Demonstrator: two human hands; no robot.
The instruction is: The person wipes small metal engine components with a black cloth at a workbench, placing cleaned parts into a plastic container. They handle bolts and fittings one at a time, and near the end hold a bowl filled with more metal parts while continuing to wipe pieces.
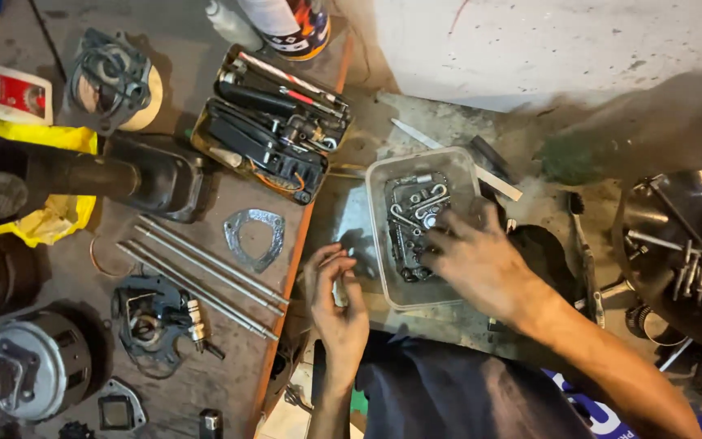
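1. Left hand (pixel 336 302) hovers beside the tub, fingers curled narrow around something small I cannot make out.
2. Clear plastic tub (pixel 382 175) holds bolts (pixel 413 219).
3. Right hand (pixel 474 258), fingers spread, rummages there; picking one out needs a fine pinch.

Right hand (pixel 473 260) is reaching into the clear rectangular plastic tub (pixel 383 175), fingertips (pixel 436 240) down on the pile of grey steel bolts and washers (pixel 414 219) inside it. Left hand (pixel 336 297) sits just outside the tub's near corner, fingers (pixel 327 260) curled in around something small, too tiny to make out. Out past the left fingers on the wooden board: a flat triangular grey metal gasket (pixel 253 237) and three long steel rods (pixel 205 276) lying side by side. Further out, an open black socket-tool case (pixel 274 126).
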